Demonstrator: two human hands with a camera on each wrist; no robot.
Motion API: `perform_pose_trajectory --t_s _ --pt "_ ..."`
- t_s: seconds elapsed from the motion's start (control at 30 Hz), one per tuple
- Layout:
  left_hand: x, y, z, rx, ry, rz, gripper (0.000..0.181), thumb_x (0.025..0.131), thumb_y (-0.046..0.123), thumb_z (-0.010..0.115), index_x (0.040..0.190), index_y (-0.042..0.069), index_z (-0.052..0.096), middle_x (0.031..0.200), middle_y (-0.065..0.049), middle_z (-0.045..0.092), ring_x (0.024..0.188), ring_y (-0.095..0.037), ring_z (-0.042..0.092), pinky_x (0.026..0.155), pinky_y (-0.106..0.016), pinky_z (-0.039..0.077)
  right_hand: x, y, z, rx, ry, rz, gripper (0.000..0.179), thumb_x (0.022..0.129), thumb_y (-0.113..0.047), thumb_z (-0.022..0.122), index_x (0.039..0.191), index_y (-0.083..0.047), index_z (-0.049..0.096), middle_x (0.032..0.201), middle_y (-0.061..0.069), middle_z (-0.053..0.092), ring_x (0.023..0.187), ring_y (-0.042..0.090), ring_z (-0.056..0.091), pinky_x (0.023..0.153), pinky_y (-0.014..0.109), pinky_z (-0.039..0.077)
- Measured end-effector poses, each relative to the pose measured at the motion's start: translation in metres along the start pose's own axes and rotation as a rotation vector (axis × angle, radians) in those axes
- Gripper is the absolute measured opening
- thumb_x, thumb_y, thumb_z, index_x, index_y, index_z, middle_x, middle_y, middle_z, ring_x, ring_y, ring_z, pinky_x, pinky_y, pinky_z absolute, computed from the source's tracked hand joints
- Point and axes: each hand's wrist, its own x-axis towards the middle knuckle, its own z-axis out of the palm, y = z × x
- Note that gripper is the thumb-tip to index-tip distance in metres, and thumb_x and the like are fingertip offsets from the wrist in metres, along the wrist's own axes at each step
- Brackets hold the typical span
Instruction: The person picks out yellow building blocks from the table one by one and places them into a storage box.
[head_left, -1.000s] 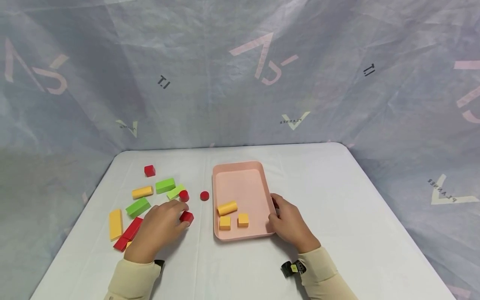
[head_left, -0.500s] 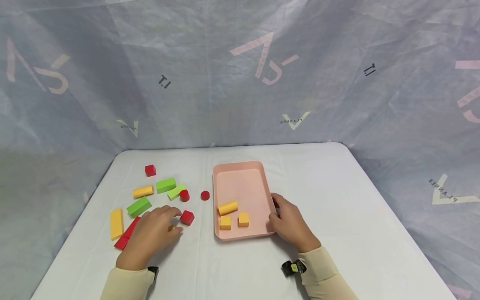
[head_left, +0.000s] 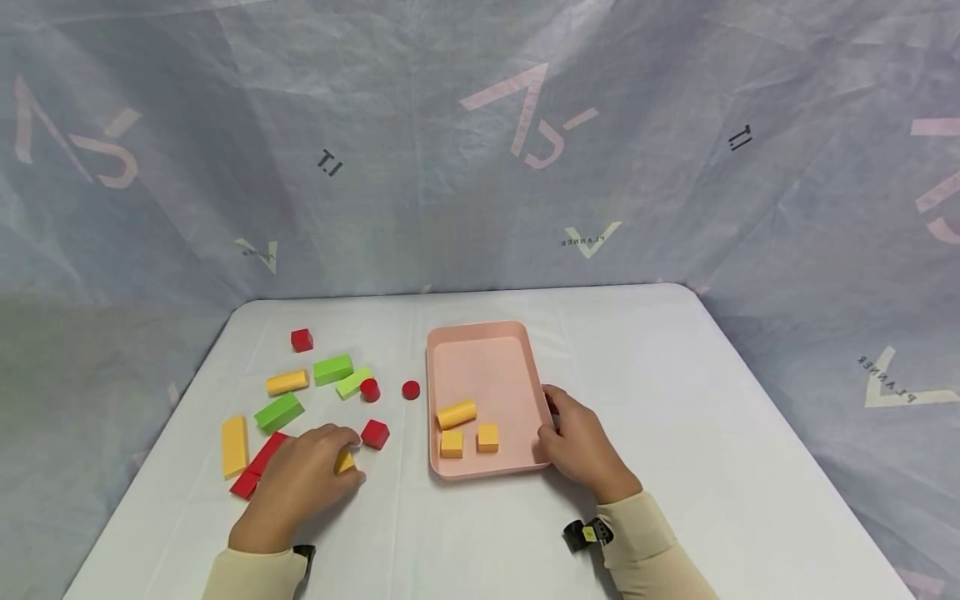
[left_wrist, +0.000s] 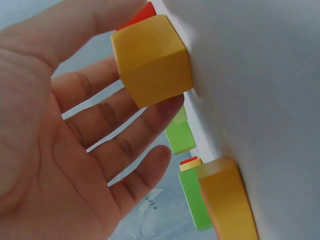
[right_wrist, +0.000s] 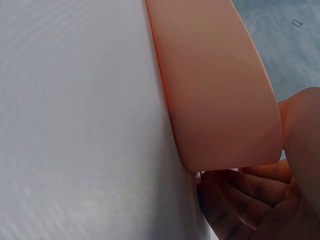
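Yellow cube [left_wrist: 152, 60] within parted left hand [head_left: 309, 468], grip uncertain; right hand [head_left: 581, 442] pinching tray edge [head_left: 533, 371], room beyond.

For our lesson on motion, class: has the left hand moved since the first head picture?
Yes: the left hand has shifted toward the person, judged against the pink tray.

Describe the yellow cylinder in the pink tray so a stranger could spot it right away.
Find the pink tray on the white table. In its near-left part, the cylinder lies on its side, just beyond two yellow cubes. Its rounded, longer body sets it apart from those flat-faced cubes, the only other pieces visible in the tray.
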Motion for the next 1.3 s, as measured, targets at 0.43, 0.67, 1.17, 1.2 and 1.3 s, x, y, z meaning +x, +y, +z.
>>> perform_pose_trajectory --t_s 0.43,0.67,1.17,1.2,1.3 --pt "-0.006 0.001 0.000 0.017 0.017 0.015 0.037 0.076 0.021 0.090 0.110 0.015 0.076 0.102 0.000 0.072 0.086 -0.017 0.061 0.082 -0.044 0.056 -0.001 0.003 0.001 -0.003 0.003 0.010 0.060 0.091 -0.008 0.055 0.150 -0.007 0.049 0.137 0.008 0.066 0.127 0.023 0.064 0.103 0.047 0.052" --pt "-0.006 0.001 -0.001 0.023 0.028 0.025 0.036 0.077 0.019 0.090 0.110 0.014 0.076 0.099 0.000 0.072 0.084 -0.016 0.060 0.079 -0.041 0.055 -0.002 0.002 0.000 0.004 0.001 0.012 0.061 0.091 -0.008 0.056 0.151 -0.006 0.048 0.138 0.009 0.066 0.129 0.024 0.063 0.104 0.047 0.051" --pt "-0.004 0.008 -0.007 0.014 0.047 0.045 0.040 0.075 0.020 0.092 0.112 0.014 0.077 0.103 0.000 0.074 0.087 -0.017 0.063 0.084 -0.045 0.058 -0.002 0.000 -0.001 0.008 0.002 0.012 0.060 0.091 -0.008 0.055 0.151 -0.006 0.049 0.138 0.009 0.066 0.129 0.023 0.062 0.104 0.047 0.051" --pt "-0.004 0.009 -0.008 0.016 0.051 0.048 0.040 0.075 0.020 0.092 0.112 0.015 0.077 0.103 0.000 0.074 0.088 -0.017 0.064 0.084 -0.046 0.058 -0.002 -0.001 -0.001 0.009 0.000 0.013 0.061 0.091 -0.008 0.055 0.151 -0.007 0.048 0.138 0.009 0.066 0.129 0.023 0.062 0.104 0.048 0.051" --pt "-0.004 0.013 -0.011 0.024 0.065 0.058 0.040 0.075 0.020 0.091 0.112 0.015 0.077 0.105 -0.001 0.075 0.091 -0.018 0.066 0.085 -0.048 0.057 -0.001 -0.001 0.000 0.011 -0.005 0.019 0.061 0.091 -0.008 0.055 0.151 -0.007 0.048 0.139 0.009 0.065 0.129 0.023 0.062 0.105 0.048 0.051"
